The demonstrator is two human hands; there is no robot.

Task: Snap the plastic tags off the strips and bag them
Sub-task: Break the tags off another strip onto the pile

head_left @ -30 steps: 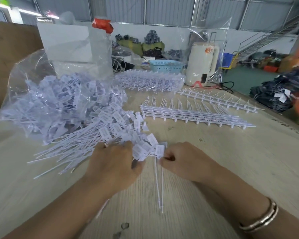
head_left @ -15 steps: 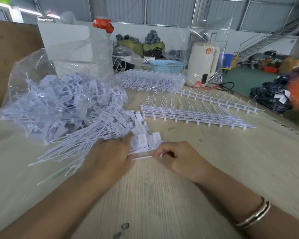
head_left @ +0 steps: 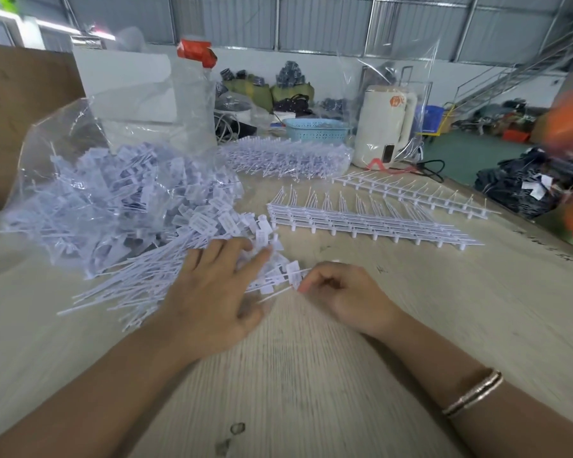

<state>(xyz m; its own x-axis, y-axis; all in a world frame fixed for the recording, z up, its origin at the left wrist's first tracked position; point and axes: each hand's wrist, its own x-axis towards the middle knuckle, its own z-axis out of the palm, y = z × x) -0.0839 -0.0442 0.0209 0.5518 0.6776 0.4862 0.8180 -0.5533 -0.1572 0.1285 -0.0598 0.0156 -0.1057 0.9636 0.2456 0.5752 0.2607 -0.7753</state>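
My right hand (head_left: 338,292) pinches one tag (head_left: 293,276) (tail pointing left, toward the loose pile (head_left: 166,272)), my flat, spread left hand (head_left: 212,292) pressing there, nearer the bag (head_left: 90,180).

Left hand (head_left: 212,292) flat on loose tags (head_left: 166,279) — right hand (head_left: 338,292) pinching one.
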